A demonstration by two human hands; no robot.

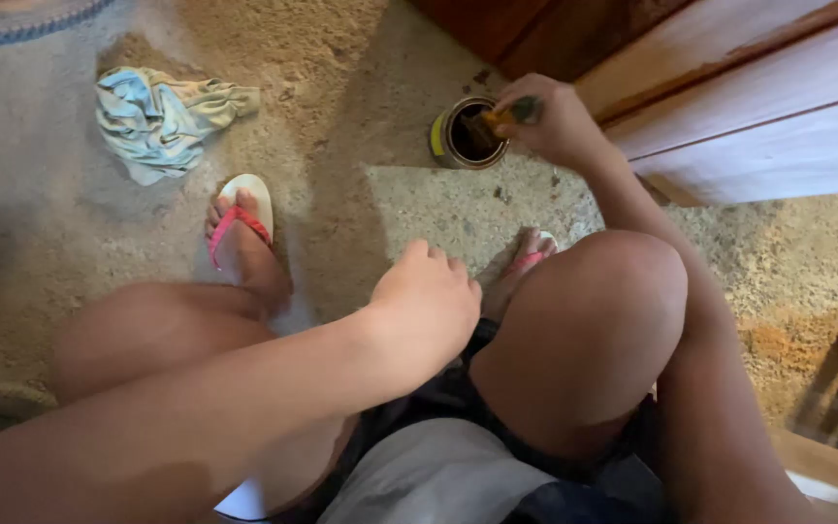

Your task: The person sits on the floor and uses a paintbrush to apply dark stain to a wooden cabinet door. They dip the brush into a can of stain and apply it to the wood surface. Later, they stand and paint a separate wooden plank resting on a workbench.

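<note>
Down on the gritty floor, we take the small open tin can as our landmark. Our right hand sits at the can's right rim, its fingers pinched around a brush handle whose tip dips into the dark liquid inside. Our left hand hangs nearer to us than the can, over our knees, loosely curled into a soft fist and gripping nothing that we can see. A crumpled pale cloth lies well to the left of the can, and a wooden plank runs just to its right. Our feet in pink-strapped sandals rest between the can and our body.

We judge the brush light and stiff, best gripped on the dry handle, away from the wet bristles, which would be slick. The can looks small and light, easy to tip while open, so we would steady it by its yellow side wall rather than the rim.
</note>
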